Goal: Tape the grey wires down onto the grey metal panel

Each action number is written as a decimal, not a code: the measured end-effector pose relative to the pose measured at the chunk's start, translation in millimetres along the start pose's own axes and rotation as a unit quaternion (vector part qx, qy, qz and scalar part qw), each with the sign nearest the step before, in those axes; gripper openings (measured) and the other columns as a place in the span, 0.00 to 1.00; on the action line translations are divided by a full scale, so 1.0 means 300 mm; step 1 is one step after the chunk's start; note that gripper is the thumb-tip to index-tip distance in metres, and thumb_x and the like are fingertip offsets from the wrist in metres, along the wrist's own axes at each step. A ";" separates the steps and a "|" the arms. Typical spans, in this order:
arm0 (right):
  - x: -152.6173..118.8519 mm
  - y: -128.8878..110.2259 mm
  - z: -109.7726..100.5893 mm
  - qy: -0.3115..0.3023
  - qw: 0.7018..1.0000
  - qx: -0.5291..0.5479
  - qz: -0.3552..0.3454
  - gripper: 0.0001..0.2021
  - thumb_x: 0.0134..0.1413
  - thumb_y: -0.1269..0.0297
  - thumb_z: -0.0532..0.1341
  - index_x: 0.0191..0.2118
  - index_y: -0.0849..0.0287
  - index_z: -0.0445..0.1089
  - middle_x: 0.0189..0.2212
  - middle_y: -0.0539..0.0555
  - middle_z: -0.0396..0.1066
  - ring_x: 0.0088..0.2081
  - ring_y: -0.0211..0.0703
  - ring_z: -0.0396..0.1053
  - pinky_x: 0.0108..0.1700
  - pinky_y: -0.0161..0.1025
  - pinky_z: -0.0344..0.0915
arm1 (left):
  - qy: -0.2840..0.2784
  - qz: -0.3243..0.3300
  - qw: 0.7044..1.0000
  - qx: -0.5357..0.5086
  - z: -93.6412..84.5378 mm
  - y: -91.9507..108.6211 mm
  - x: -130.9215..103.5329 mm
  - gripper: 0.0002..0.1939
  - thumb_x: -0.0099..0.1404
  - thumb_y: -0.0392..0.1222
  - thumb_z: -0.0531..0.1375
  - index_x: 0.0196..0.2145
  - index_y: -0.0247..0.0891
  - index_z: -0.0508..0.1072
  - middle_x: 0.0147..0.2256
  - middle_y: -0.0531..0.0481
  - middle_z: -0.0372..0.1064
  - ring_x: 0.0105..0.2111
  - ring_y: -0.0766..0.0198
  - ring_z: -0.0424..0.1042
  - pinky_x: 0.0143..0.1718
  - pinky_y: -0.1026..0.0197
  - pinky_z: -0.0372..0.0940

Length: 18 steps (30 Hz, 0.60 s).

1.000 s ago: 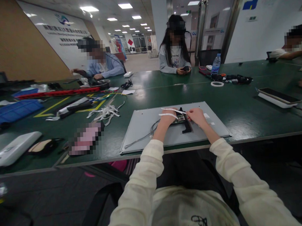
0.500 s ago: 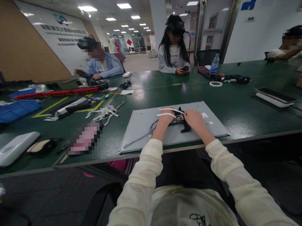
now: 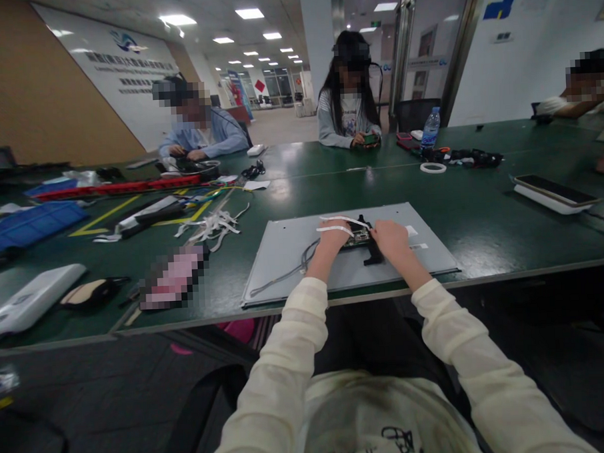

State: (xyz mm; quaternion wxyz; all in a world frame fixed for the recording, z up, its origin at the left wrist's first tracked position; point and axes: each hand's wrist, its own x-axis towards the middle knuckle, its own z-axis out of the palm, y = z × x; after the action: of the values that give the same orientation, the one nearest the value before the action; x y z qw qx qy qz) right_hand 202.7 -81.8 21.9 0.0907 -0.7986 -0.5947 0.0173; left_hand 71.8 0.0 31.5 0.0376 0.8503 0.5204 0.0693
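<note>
A grey flat panel (image 3: 278, 254) lies near the table's front edge. On it sits a circuit board (image 3: 360, 236) beside a black bracket (image 3: 372, 251). My left hand (image 3: 335, 233) is at the board's left side, its fingers bent and mostly hidden. White strips (image 3: 349, 219) run from around that hand toward the other. My right hand (image 3: 390, 237) is closed, its fingertips together on the end of a white strip over the bracket. Grey cables (image 3: 284, 275) trail leftward across the panel.
Left on the green table (image 3: 300, 186) are a heap of white strips (image 3: 214, 225), a pink pouch (image 3: 177, 275), a computer mouse (image 3: 92, 292) and a blue tray (image 3: 31, 223). A bottle (image 3: 430, 129) and tape roll (image 3: 433, 168) stand beyond. Other people sit around.
My hands have hardly moved on the panel. The whole view has shifted slightly. Across the table, one person now holds something green, and the person at left has brought a hand down to the objects.
</note>
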 end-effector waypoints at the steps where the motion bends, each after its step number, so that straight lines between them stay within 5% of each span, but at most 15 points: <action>1: -0.003 0.000 -0.002 0.001 1.000 0.000 0.001 0.17 0.65 0.59 0.50 0.46 0.63 0.71 0.42 0.65 0.73 0.46 0.52 0.72 0.45 0.42 0.64 | 0.003 -0.002 1.000 0.004 -0.001 0.001 -0.001 0.18 0.67 0.33 0.49 0.48 0.36 0.74 0.46 0.39 0.73 0.49 0.54 0.71 0.51 0.51 0.62; 13: 0.007 0.075 0.015 0.029 0.993 0.111 0.040 0.12 0.61 0.61 0.53 0.41 0.59 0.72 0.37 0.58 0.74 0.42 0.47 0.72 0.39 0.36 0.61 | 0.002 0.021 1.000 -0.007 0.015 -0.018 0.009 0.17 0.65 0.35 0.51 0.48 0.40 0.73 0.44 0.43 0.74 0.45 0.58 0.72 0.48 0.56 0.64; 18: 0.004 0.088 0.013 0.071 0.981 0.177 0.048 0.13 0.61 0.60 0.53 0.39 0.59 0.72 0.34 0.57 0.74 0.40 0.46 0.71 0.37 0.35 0.60 | 0.011 0.018 1.000 -0.020 0.024 -0.020 0.006 0.22 0.68 0.38 0.50 0.58 0.35 0.63 0.45 0.38 0.73 0.46 0.54 0.72 0.48 0.53 0.64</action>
State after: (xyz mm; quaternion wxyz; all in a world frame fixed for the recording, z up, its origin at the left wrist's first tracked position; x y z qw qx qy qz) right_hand 227.5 -87.4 13.9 0.2716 -0.7966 -0.5356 0.0696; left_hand 68.4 4.5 23.7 0.0470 0.8579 0.5036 0.0899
